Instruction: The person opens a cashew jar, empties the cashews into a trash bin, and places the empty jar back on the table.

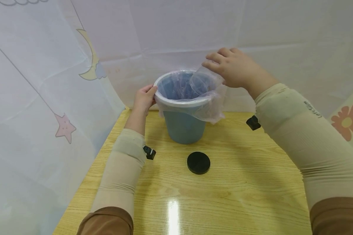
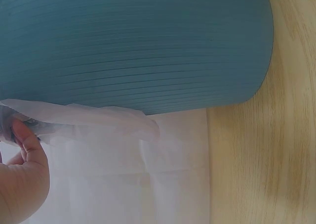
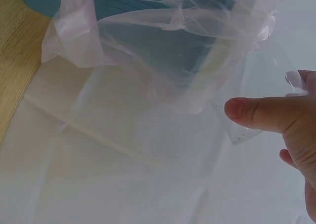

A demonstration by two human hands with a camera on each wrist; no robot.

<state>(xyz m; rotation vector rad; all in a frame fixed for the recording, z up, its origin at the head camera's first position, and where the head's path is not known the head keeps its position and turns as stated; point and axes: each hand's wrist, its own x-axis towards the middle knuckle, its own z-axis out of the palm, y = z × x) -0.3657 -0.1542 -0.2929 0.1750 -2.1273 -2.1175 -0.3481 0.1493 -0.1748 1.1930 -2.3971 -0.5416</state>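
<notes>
A blue-grey trash bin with a white rim stands upright on the table, lined with a thin pinkish plastic bag folded over its edge. My left hand grips the rim at the left side, thumb on top. In the left wrist view that hand pinches the bag's fold beside the ribbed bin wall. Over the right side of the opening, my right hand holds a clear plastic cup, its mouth tipped down into the bin. The right wrist view shows the thumb pressed along the cup's wall.
A black round disc lies flat on the wooden table in front of the bin. White printed sheeting hangs close behind the bin and along the left side. Small black cameras are strapped to both wrists.
</notes>
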